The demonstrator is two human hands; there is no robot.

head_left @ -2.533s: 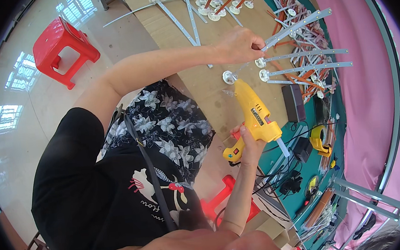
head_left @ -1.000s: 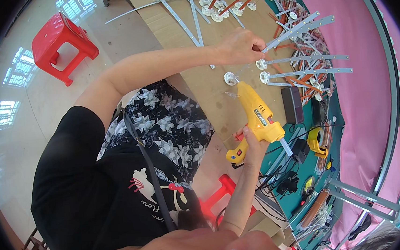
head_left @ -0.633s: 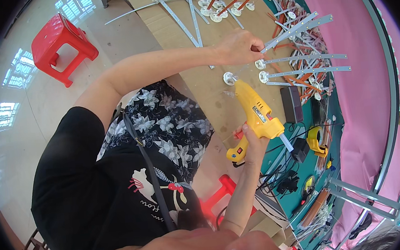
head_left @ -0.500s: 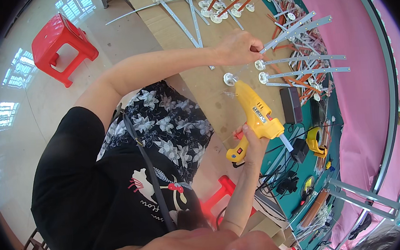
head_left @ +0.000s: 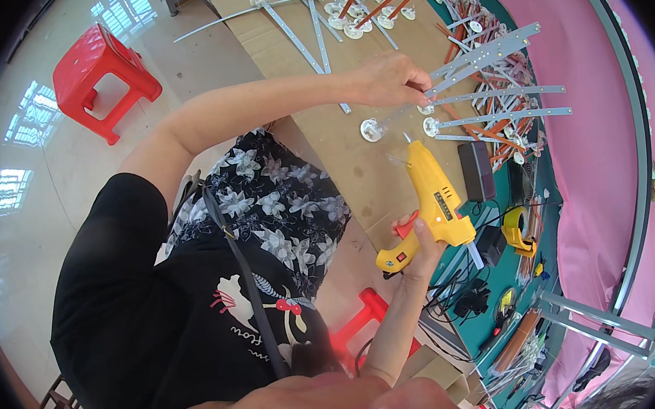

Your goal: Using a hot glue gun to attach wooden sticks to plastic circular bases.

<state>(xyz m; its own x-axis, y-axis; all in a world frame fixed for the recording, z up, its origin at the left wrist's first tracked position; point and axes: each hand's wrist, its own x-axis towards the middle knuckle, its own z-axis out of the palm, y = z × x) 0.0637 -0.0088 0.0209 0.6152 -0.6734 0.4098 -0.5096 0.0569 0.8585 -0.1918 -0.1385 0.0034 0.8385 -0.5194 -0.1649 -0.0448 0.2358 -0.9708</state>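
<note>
My right hand [head_left: 416, 237] grips the handle of a yellow hot glue gun [head_left: 433, 193], a finger lying by its orange trigger. The nozzle points up at a small white round disc [head_left: 370, 129] on the cardboard sheet [head_left: 340, 165] and stops just short of it. My left hand [head_left: 387, 79] reaches over the cardboard and pinches a long thin metal strip [head_left: 485, 52] near its end; a thin piece runs from that hand down to the disc. Two more strips with white discs [head_left: 431, 126] lie just right of the nozzle.
Several metal strips, white discs and orange rods [head_left: 373, 1] cover the far end of the cardboard. A black box [head_left: 480, 169], a yellow tool [head_left: 518, 232] and black cables [head_left: 473, 297] sit on the green table. Two red stools [head_left: 102, 80] [head_left: 367, 320] stand on the floor. A pink cloth [head_left: 604, 106] hangs along the right.
Almost nothing differs. The glue gun has shifted very slightly, its nozzle staying beside the white disc. My left hand keeps its hold on the strip.
</note>
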